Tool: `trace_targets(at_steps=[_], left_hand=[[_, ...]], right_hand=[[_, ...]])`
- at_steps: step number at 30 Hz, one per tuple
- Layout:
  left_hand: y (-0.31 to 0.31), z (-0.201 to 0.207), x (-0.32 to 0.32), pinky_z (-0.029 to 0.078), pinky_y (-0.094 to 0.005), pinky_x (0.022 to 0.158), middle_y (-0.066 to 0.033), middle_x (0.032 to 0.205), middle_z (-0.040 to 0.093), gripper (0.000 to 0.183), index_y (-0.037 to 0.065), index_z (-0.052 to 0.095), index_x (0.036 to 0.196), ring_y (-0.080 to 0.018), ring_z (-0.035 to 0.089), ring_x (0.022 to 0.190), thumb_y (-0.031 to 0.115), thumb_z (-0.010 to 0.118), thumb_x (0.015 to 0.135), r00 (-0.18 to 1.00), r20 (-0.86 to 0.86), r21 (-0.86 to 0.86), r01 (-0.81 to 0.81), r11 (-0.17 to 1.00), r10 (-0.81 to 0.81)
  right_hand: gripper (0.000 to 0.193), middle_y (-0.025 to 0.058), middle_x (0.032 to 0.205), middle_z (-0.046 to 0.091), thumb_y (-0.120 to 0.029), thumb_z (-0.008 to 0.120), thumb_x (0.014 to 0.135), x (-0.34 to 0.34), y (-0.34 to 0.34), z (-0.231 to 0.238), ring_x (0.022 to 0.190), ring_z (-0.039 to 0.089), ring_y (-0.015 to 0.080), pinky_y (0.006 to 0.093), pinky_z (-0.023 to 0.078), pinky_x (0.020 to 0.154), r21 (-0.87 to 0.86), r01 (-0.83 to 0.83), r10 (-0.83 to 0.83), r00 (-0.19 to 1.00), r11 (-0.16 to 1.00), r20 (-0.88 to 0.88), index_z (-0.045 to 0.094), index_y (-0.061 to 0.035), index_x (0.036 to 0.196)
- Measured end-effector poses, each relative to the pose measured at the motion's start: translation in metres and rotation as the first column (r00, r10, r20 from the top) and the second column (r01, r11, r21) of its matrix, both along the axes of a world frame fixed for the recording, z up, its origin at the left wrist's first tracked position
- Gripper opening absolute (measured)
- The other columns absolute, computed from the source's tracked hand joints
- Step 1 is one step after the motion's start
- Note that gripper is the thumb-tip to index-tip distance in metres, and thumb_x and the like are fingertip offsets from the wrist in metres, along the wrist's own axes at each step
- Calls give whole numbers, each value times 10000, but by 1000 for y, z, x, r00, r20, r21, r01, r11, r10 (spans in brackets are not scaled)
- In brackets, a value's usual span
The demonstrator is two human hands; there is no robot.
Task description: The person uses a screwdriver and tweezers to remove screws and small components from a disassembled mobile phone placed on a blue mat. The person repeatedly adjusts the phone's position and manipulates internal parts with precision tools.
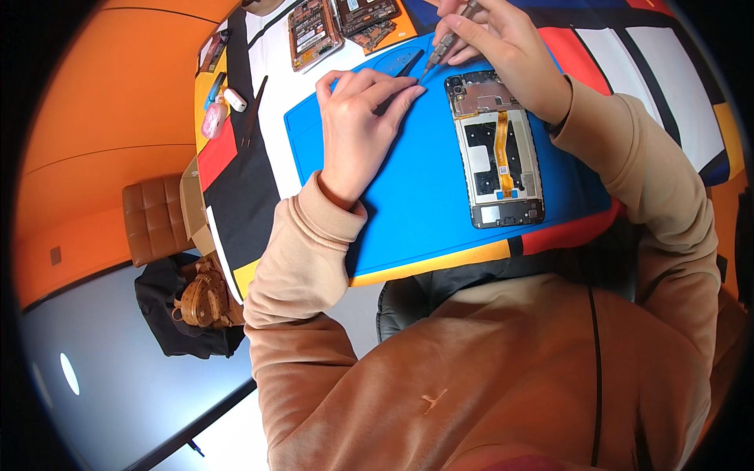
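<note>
My right hand (495,35) grips a slim grey screwdriver (441,49), its tip slanting down to the left toward the blue mat (408,180). At that tip, the thumb and forefinger of my left hand (360,110) are pinched together; whatever they hold is too small to make out. A dark, pointed tool (411,63) shows just beyond the left fingers. Below my right hand lies an opened smartphone (496,149) with its back cover off. An orange flex cable (501,153) runs down its middle, and the circuit board is exposed near the camera end.
Dismantled phones (316,35) and loose circuit boards (373,35) lie at the far edge. Dark tweezers (253,118) rest left of the mat, beside a small pink object (213,122) and a white one (235,99). A brown bag (203,300) sits beyond the table's left side.
</note>
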State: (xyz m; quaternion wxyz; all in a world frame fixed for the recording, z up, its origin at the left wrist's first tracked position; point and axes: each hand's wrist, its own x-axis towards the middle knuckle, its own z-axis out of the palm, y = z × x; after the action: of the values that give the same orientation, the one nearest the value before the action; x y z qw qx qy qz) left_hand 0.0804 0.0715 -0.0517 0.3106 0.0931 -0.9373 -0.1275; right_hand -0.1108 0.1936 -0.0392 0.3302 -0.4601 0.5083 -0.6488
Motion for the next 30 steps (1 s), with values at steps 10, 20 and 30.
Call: trace_targets(at_steps=[10, 20, 30], left_hand=[[2, 6, -2, 363, -366, 937, -31, 815, 683, 89, 75, 786, 901, -198, 607, 784, 145, 810, 850, 1000, 20, 23, 1, 1000, -2], [-23, 18, -64, 404, -390, 895, -88, 803, 669, 140, 63, 794, 943, -284, 620, 850, 186, 764, 883, 992, 70, -84, 109, 990, -104], [-16, 66, -48, 484, -352, 874, -94, 1019, 695, 208, 33, 761, 1136, -224, 607, 963, 126, 696, 961, 983, 78, 99, 161, 982, -168]], right_hand=[[89, 60, 900, 653, -133, 534, 1051, -6, -3, -2, 834, 683, 136, 258, 561, 728, -96, 117, -115, 993, 989, 24, 528, -63, 1106], [91, 140, 747, 682, -110, 476, 1058, -50, -28, -27, 593, 699, 210, 274, 543, 510, -198, 336, -294, 932, 921, 214, 518, -29, 1060], [67, 162, 705, 674, -68, 445, 1052, -65, -33, -37, 579, 713, 257, 299, 540, 481, -150, 344, -299, 919, 927, 256, 487, -18, 1036]])
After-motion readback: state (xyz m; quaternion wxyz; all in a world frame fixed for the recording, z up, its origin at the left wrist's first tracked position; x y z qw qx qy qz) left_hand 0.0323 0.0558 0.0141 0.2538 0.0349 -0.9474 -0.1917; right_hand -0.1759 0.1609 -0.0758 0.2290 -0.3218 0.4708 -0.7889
